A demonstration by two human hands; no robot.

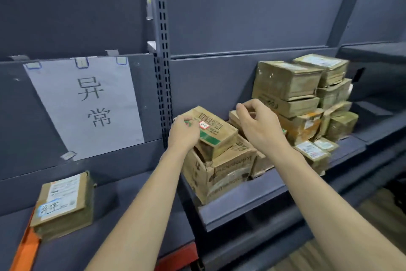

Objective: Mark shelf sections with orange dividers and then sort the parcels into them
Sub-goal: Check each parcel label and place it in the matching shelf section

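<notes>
The left hand [183,133] covers the near-left corner of a small printed box [212,131], its fingers curled over that edge and mostly hidden. This box lies tilted in the open top of a larger carton [219,174]; what else the carton holds cannot be seen. The right hand [256,121] pinches a flat parcel [234,114] just right of the box, its fingertips hard to make out. Beyond the right fingers, taped parcels [290,81] stand stacked and blurred on the shelf [252,196]. Far left of the left fingers, an orange divider [27,246], cut off by the frame, lies beside 1 labelled parcel [63,200].
</notes>
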